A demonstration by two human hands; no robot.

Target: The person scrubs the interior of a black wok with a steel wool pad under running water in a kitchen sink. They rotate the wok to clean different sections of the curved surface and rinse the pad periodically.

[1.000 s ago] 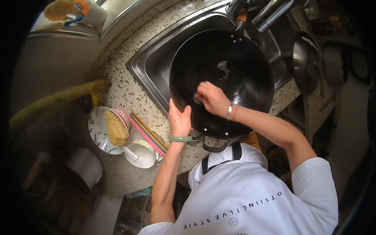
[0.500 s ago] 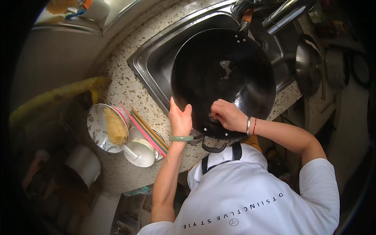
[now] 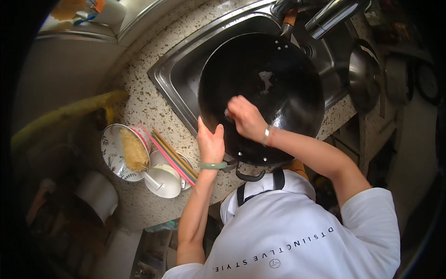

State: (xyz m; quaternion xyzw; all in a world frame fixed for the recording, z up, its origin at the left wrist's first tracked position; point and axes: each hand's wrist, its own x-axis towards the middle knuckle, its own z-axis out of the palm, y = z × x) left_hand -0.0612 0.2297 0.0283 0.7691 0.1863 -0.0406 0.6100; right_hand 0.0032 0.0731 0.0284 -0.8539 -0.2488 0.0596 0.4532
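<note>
A big black wok [image 3: 297, 88] rests over the sink, with a small whitish puddle of liquid inside. At its near-left rim is my left hand [image 3: 211, 145], a green bangle on the wrist; the thumb lies inside the rim and the fingers outside, gripping it. Over the left part of the wok's inner surface, my right hand [image 3: 246, 120] is closed and slightly blurred. A bit of a silvery steel wool scrubber [image 3: 226, 112] shows at its fingers; most of it is covered. The wok's loop handle [image 3: 251, 176] points toward me, and its wooden-ended long handle [image 3: 290, 18] points away.
Left on the speckled counter [image 3: 139, 204] are a patterned bowl [image 3: 110, 151] holding a yellowish loofah [image 3: 134, 151], a white cup [image 3: 166, 182] and several coloured chopsticks [image 3: 172, 156]. The steel sink [image 3: 179, 76] lies beneath the wok; a faucet [image 3: 332, 18] reaches over it. A metal lid [image 3: 364, 76] stands right.
My right hand has moved left and away from me across the wok's inside, from near the loop handle. My left hand keeps its hold on the rim.
</note>
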